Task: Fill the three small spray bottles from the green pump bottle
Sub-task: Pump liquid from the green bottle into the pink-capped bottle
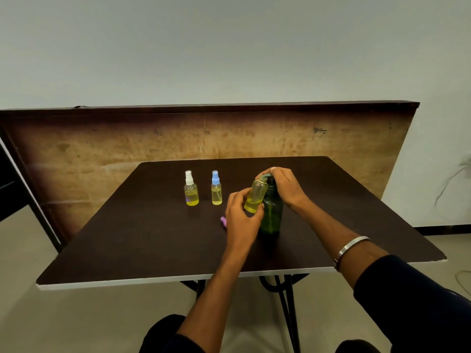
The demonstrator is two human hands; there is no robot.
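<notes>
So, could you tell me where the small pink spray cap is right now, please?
The small pink spray cap lies on the dark brown table, just left of the left hand, in front of the blue-capped spray bottle.

The scene is dim and evenly lit, with a greenish-grey cast on the wall; the dark counter shows only a faint sheen and soft reflections under the two standing spray bottles; no harsh glare appears. Wide-angle distortion bows the board behind the counter and bends the edges of the view; focus is soft overall, and fine detail is smeared.
</notes>
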